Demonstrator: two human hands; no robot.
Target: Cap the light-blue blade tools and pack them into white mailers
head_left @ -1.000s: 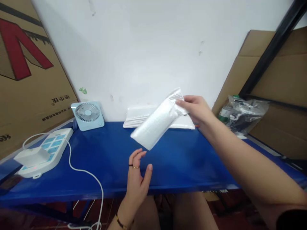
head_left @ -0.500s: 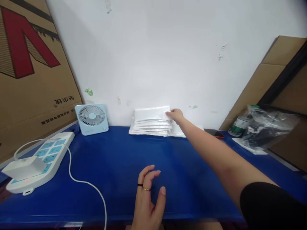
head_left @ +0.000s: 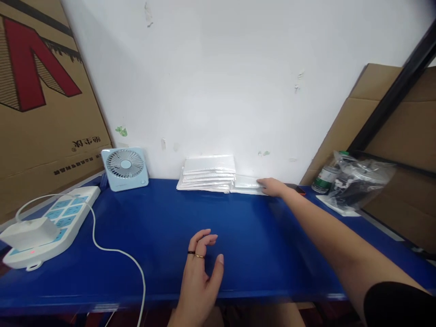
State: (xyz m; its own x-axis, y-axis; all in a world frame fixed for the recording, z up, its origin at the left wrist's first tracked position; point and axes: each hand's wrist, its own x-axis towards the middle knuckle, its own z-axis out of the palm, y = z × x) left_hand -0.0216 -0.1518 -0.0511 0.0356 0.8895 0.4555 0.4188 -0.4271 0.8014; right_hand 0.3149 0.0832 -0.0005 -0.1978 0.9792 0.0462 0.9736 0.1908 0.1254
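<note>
My right hand (head_left: pixel 272 186) is stretched out to the back of the table, its fingers closed on the right end of a flat white packet (head_left: pixel 248 182) in a low pile. The thumb's grip is partly hidden. Just left of that pile, a taller stack of white packets (head_left: pixel 208 170) lies against the wall, its edges uneven. My left hand (head_left: pixel 200 272), wearing two rings, hovers over the front of the table. Its fingers are loosely bent and apart, with nothing in them.
A light blue fan (head_left: pixel 126 168) stands at back left, near a white power strip (head_left: pixel 73 222) with a plugged-in adapter and a cable (head_left: pixel 117 250). Back right are a phone (head_left: pixel 299 190), a bottle (head_left: pixel 326 178) and a plastic-wrapped dark item (head_left: pixel 354 186). Cardboard (head_left: pixel 51 131) flanks the table (head_left: pixel 163 218).
My right hand has left the top packet of the taller stack and moved right to the low pile. The packet stays on the stack. My left hand keeps nearly the same pose.
</note>
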